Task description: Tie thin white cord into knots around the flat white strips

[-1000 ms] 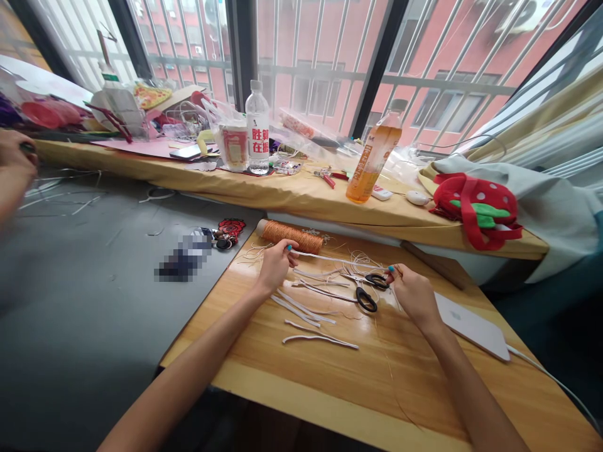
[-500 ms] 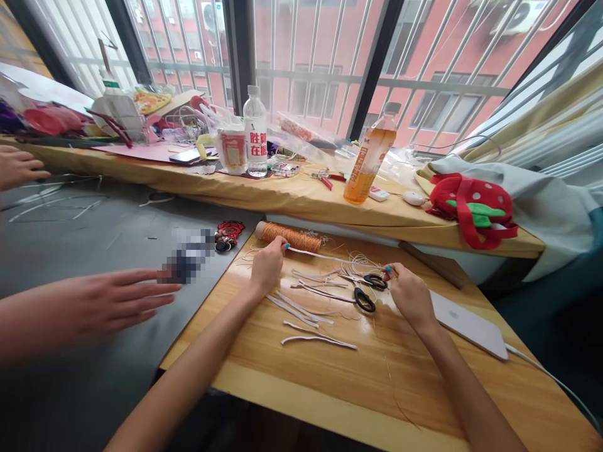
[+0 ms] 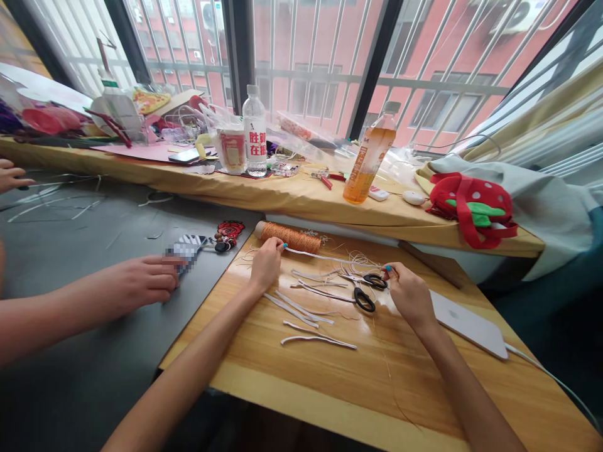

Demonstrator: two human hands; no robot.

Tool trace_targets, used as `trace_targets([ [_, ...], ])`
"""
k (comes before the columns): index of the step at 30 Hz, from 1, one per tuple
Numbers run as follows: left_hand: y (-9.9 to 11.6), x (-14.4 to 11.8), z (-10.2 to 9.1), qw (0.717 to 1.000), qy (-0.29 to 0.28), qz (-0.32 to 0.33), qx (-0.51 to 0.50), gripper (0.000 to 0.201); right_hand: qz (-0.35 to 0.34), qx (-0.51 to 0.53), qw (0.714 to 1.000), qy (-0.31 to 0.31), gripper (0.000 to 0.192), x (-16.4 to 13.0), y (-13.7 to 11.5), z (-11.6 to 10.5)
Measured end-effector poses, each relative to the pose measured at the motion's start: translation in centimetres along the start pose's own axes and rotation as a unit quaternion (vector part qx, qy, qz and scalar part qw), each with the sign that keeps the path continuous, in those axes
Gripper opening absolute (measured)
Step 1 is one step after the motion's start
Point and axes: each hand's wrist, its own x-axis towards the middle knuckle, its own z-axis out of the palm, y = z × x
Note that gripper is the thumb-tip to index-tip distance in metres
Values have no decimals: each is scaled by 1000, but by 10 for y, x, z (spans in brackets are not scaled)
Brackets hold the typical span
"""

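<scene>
A white cord (image 3: 330, 257) stretches nearly straight above the wooden table (image 3: 325, 383). My left hand (image 3: 267, 266) pinches its left end, closed, with a blue-painted nail showing. At the other end my right hand (image 3: 409, 292) is closed on the cord too. Under the cord lie black-handled scissors (image 3: 364, 300), their blades partly over loose cord. Several cut white cord pieces (image 3: 320, 339) are spread on the table between my arms. A cone of orange thread (image 3: 294, 236) rests on its side just behind my left hand.
A laptop (image 3: 468, 323) with a white cable lies to the right. On the left, a co-worker's hand (image 3: 136, 282) is at a phone (image 3: 188, 248) on the grey table (image 3: 117, 238). A ledge behind holds a water bottle (image 3: 255, 132), a tea bottle (image 3: 370, 157) and a red bag (image 3: 475, 204).
The co-worker's nearer hand has curled its fingers by the phone; their farther hand has shifted left. My left hand has moved slightly left, the cord still stretched between my hands.
</scene>
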Motion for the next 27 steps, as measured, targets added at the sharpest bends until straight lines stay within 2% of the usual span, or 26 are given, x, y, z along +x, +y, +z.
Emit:
trace_targets([
  [7,5,0,-2,993,-15,-28,-114,18,9,-103,994,-23,24,-3,-4,-2],
  [10,4,2,-2,986,-29,-57,-153,19,3,-107,994,-24,27,-3,-3,-1],
  [15,0,5,-2,960,-67,-107,-249,19,-18,-7,1000,-14,25,1,4,1],
  [18,-2,7,-3,942,-97,-118,-298,21,11,107,994,-23,23,5,6,0],
  [20,-1,8,-4,933,-106,-125,-320,22,51,211,975,-49,23,6,6,-2],
  [23,2,8,-6,926,-106,-129,-339,23,119,370,915,-111,32,7,3,-8],
  [25,5,7,-6,924,-102,-131,-343,24,154,432,878,-136,38,6,0,-11],
  [27,8,5,-6,923,-100,-133,-346,25,175,463,858,-140,40,5,-3,-14],
])
